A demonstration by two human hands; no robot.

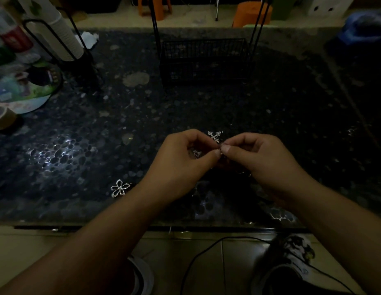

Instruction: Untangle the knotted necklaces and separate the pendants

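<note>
Over the middle of a dark pebble-patterned table (78, 128), my left hand (181, 162) and my right hand (255, 160) meet fingertip to fingertip. Both pinch a thin necklace cord that is nearly invisible in the dim light. A silver cross pendant (215, 136) sticks up just above the pinch point. A second small silver piece (197, 154) glints under my left fingers. A silver open-flower pendant (120, 188) lies flat on the table, left of my left wrist and apart from the hands.
A black wire basket (204, 60) stands at the back centre between thin black rods. A cup stack in a black holder (64, 39), bottles and a round colourful plate (21, 92) crowd the back left. A tape roll (2, 117) sits at the left edge. A cable lies on the floor.
</note>
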